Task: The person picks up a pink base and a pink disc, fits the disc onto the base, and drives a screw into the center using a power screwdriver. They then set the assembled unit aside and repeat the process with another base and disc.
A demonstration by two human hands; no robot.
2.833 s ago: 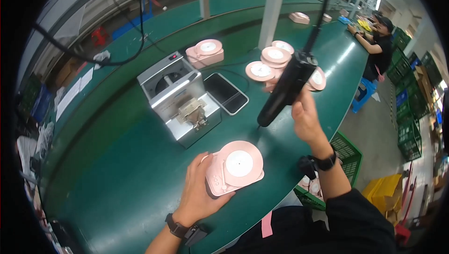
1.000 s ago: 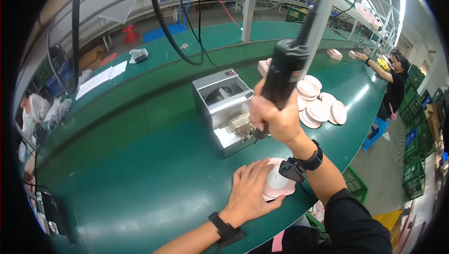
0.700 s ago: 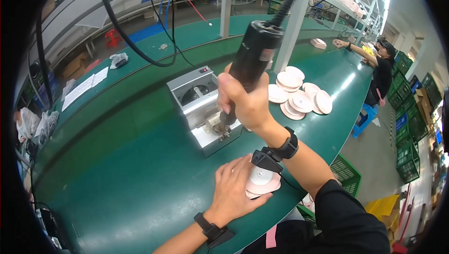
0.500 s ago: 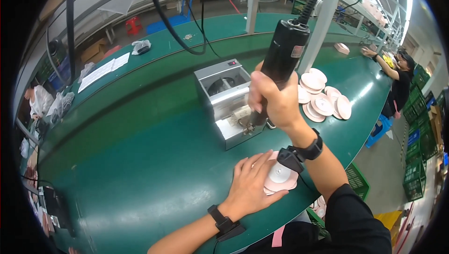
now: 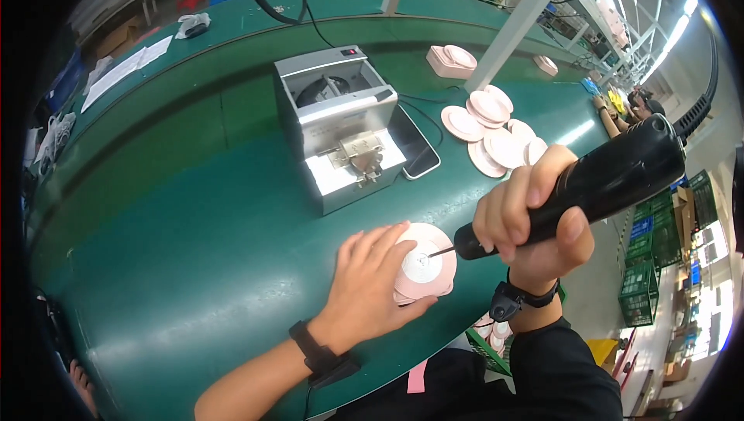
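Note:
A pale pink round part with a white centre disc (image 5: pixel 423 264) lies on the green bench near its front edge, seemingly on top of another pink piece. My left hand (image 5: pixel 370 280) grips it from the left, with the fingers over its far side and the thumb along its near edge. In my right hand (image 5: pixel 535 215) is a black corded electric screwdriver (image 5: pixel 612 177), tilted well over to the right. Its thin bit reaches the middle of the white disc; whether it sits in a screw is too small to tell.
A grey metal screw feeder (image 5: pixel 333 122) stands beyond my left hand, a small dark tray (image 5: pixel 418 150) beside it. Several pink discs (image 5: pixel 484 122) lie at the right, near a metal post (image 5: pixel 515 29). A green crate (image 5: pixel 490 355) holds pink parts below the bench edge. Another person sits far right.
The screwdriver has come from upright at the feeder down to the pink part, swinging over to the right. My left hand still grips the part. The view has shifted.

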